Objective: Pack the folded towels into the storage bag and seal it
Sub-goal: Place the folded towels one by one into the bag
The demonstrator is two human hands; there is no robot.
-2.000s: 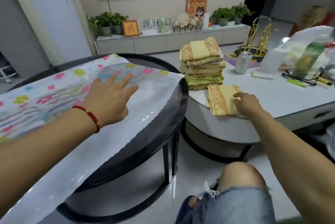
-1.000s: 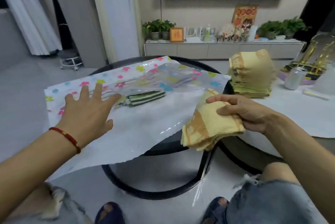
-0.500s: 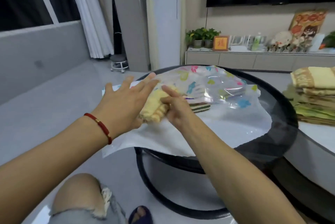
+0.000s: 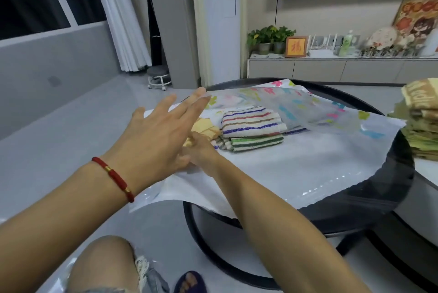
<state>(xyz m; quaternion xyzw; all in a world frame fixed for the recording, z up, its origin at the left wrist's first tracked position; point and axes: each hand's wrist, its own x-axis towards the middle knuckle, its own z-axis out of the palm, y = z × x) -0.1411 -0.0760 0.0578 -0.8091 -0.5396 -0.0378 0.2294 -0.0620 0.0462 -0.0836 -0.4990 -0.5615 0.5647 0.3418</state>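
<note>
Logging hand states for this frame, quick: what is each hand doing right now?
Left hand: open, fingers spread, at the storage bag mouth.
Right hand: on the yellow towel, mostly hidden behind the left; grip cannot be told.

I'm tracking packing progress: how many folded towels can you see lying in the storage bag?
3, maybe more hidden. A multicolour striped towel on top, a green striped towel under it, and a yellow towel at their left, by the right hand.

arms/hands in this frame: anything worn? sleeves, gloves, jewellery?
Both forearms are bare: no sleeves and no gloves. The left hand has a red cord bracelet with small gold beads at the wrist. The right hand shows no rings or watch where visible.
</note>
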